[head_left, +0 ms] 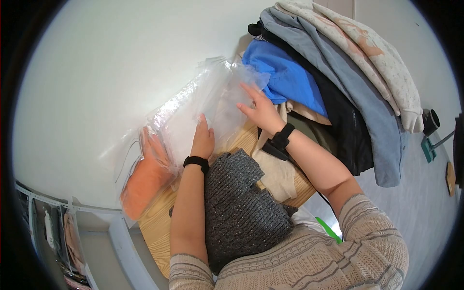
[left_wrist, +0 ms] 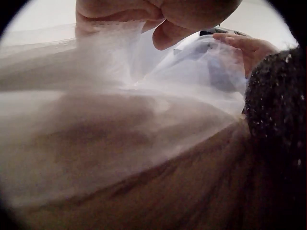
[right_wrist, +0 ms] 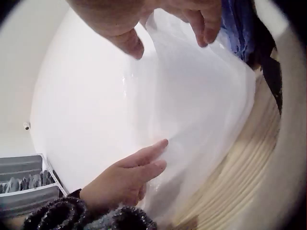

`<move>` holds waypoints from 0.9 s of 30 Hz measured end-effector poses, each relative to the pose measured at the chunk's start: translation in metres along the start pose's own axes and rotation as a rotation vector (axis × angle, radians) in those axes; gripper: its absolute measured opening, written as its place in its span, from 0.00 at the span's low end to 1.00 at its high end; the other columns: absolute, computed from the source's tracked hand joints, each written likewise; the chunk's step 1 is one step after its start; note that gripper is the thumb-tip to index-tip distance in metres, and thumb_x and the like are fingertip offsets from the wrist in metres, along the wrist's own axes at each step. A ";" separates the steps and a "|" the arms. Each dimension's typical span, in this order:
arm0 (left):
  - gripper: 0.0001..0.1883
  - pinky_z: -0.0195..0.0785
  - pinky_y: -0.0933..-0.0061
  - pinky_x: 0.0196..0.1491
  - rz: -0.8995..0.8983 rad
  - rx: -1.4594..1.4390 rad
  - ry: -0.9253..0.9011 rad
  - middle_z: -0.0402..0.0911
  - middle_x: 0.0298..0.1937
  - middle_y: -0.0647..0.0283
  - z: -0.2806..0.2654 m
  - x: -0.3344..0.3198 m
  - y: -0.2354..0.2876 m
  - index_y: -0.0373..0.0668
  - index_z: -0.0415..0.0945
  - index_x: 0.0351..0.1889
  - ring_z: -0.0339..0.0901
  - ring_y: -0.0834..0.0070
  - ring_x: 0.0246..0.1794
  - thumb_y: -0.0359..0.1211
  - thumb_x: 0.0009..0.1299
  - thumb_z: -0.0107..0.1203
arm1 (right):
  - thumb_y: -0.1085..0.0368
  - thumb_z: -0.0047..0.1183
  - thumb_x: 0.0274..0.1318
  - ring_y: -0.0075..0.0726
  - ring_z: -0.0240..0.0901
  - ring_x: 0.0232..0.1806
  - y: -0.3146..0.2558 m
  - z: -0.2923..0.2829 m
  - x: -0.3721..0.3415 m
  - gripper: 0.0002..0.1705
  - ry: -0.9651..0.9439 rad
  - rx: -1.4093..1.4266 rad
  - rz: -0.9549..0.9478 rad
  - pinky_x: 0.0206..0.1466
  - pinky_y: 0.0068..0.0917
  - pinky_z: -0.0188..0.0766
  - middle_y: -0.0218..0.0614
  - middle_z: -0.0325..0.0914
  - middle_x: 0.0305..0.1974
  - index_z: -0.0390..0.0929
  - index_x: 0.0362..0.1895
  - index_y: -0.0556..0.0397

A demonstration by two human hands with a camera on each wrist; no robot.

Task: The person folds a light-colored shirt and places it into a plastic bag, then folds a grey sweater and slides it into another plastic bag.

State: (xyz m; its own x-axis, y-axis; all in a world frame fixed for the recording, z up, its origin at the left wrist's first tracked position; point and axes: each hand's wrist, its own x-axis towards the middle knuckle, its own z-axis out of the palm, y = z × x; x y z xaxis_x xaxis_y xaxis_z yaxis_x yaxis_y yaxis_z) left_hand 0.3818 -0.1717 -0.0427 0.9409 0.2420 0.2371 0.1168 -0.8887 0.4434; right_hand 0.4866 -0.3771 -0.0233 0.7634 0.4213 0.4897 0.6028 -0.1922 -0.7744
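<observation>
A large clear plastic bag point(head_left: 193, 104) stands spread against the white wall, over the wooden table. My left hand point(head_left: 203, 140) is at its lower part, fingers straight and touching the film. In the left wrist view the film point(left_wrist: 96, 62) rises close about the fingers. My right hand point(head_left: 263, 113) lies at the bag's upper right, thumb and fingers spread apart; the right wrist view shows film point(right_wrist: 201, 86) beneath them. A folded dark grey knit sweater point(head_left: 241, 208) rests on the table close to my body, between my forearms.
An orange garment in a clear bag point(head_left: 147, 179) lies at the table's left. On the right rises a heap of clothes, with a blue garment point(head_left: 287, 72) and a grey-blue one point(head_left: 333, 72). A beige cloth point(head_left: 278, 174) lies beside the sweater. Grey shelving point(head_left: 99, 241) stands lower left.
</observation>
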 end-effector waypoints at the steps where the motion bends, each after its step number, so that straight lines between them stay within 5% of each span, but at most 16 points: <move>1: 0.31 0.54 0.61 0.65 -0.024 -0.010 -0.016 0.59 0.63 0.34 -0.001 0.000 0.002 0.28 0.43 0.69 0.58 0.46 0.64 0.27 0.70 0.41 | 0.65 0.51 0.56 0.57 0.52 0.68 0.006 0.004 0.002 0.31 0.067 0.039 -0.033 0.68 0.38 0.52 0.49 0.55 0.67 0.61 0.65 0.48; 3: 0.31 0.54 0.61 0.65 -0.050 -0.020 -0.031 0.59 0.63 0.35 -0.001 0.000 0.002 0.28 0.43 0.68 0.58 0.46 0.64 0.27 0.70 0.41 | 0.68 0.50 0.56 0.56 0.51 0.68 0.012 0.008 0.004 0.32 0.133 0.077 -0.068 0.69 0.38 0.51 0.50 0.53 0.68 0.60 0.66 0.47; 5: 0.31 0.53 0.61 0.65 -0.016 -0.040 -0.001 0.60 0.62 0.34 0.001 0.000 -0.001 0.28 0.43 0.69 0.58 0.46 0.64 0.27 0.69 0.41 | 0.75 0.46 0.55 0.54 0.49 0.70 0.015 0.009 0.005 0.33 -0.177 -0.002 -0.353 0.70 0.36 0.48 0.49 0.53 0.68 0.59 0.67 0.47; 9: 0.31 0.53 0.61 0.65 0.016 -0.026 0.035 0.59 0.63 0.34 0.005 0.001 -0.008 0.29 0.43 0.69 0.58 0.46 0.64 0.26 0.69 0.42 | 0.80 0.41 0.53 0.50 0.46 0.71 -0.006 0.002 0.001 0.35 -0.392 0.056 -0.407 0.72 0.36 0.45 0.48 0.52 0.69 0.57 0.68 0.47; 11: 0.31 0.53 0.61 0.66 0.007 -0.028 0.024 0.58 0.64 0.34 0.005 0.001 -0.008 0.29 0.43 0.69 0.57 0.46 0.65 0.25 0.69 0.41 | 0.81 0.38 0.54 0.43 0.44 0.73 -0.018 -0.011 0.002 0.36 -0.413 0.265 -0.246 0.73 0.35 0.42 0.44 0.50 0.70 0.55 0.69 0.50; 15: 0.30 0.52 0.60 0.66 -0.061 -0.021 -0.026 0.57 0.65 0.35 -0.004 0.000 0.006 0.28 0.44 0.68 0.55 0.47 0.67 0.25 0.68 0.41 | 0.80 0.37 0.54 0.37 0.44 0.73 -0.021 -0.044 0.015 0.36 -0.251 0.409 -0.203 0.73 0.34 0.39 0.40 0.50 0.71 0.55 0.69 0.51; 20: 0.33 0.44 0.64 0.70 0.006 -0.048 0.001 0.52 0.69 0.39 -0.003 0.002 0.006 0.29 0.43 0.69 0.51 0.50 0.70 0.25 0.67 0.42 | 0.79 0.41 0.54 0.33 0.44 0.73 -0.032 -0.080 0.015 0.35 -0.010 0.984 -0.240 0.72 0.30 0.38 0.35 0.50 0.71 0.54 0.69 0.55; 23: 0.33 0.48 0.63 0.69 0.111 0.044 0.042 0.52 0.69 0.38 -0.004 -0.001 0.010 0.30 0.45 0.69 0.51 0.49 0.70 0.23 0.65 0.42 | 0.78 0.42 0.54 0.40 0.39 0.74 -0.041 -0.092 0.013 0.37 -0.008 0.966 -0.254 0.73 0.37 0.38 0.35 0.44 0.73 0.51 0.70 0.53; 27: 0.35 0.53 0.63 0.67 0.063 0.068 0.031 0.55 0.68 0.40 -0.011 -0.002 0.019 0.35 0.45 0.70 0.54 0.49 0.68 0.21 0.62 0.42 | 0.79 0.44 0.54 0.41 0.46 0.72 -0.041 -0.088 0.014 0.36 -0.033 0.958 -0.119 0.71 0.37 0.46 0.36 0.48 0.72 0.54 0.69 0.54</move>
State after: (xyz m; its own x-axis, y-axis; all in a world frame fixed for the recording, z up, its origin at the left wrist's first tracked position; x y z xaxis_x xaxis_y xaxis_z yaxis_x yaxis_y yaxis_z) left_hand 0.3784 -0.1850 -0.0250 0.9369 0.1960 0.2896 0.0803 -0.9266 0.3673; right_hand 0.4926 -0.4411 0.0503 0.6936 0.4189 0.5861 0.2198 0.6517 -0.7259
